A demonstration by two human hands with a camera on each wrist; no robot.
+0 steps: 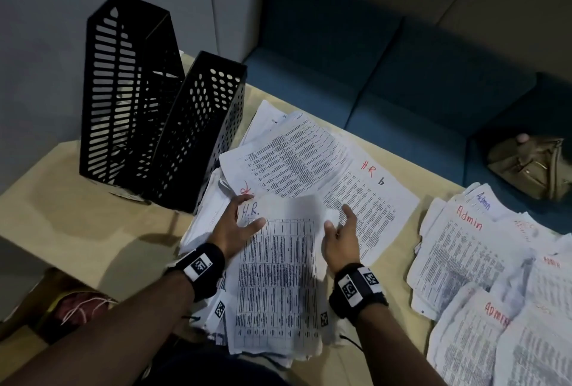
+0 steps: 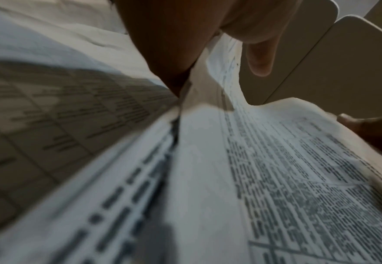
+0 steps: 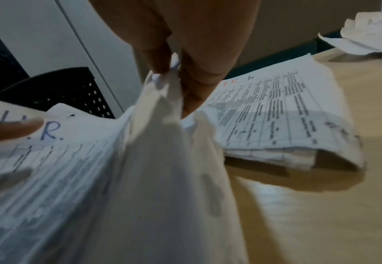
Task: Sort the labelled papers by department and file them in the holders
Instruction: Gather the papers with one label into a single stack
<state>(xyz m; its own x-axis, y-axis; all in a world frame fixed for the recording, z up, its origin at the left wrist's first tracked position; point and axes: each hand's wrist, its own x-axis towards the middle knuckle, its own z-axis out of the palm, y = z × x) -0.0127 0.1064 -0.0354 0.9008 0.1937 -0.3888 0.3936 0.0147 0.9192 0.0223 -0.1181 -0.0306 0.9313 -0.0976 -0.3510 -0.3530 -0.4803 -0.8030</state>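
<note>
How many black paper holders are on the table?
2. The taller slotted holder stands at the table's far left by the wall. The shorter holder with round holes leans beside it, right next to the HR papers. No others show.

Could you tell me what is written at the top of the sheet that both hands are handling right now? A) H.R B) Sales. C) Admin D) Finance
A: the sheet under the left hand and pinched at its edge by the right hand bears "H.R." in blue ink near its top corner; the sheets marked Admin lie apart, further right on the table.
</note>
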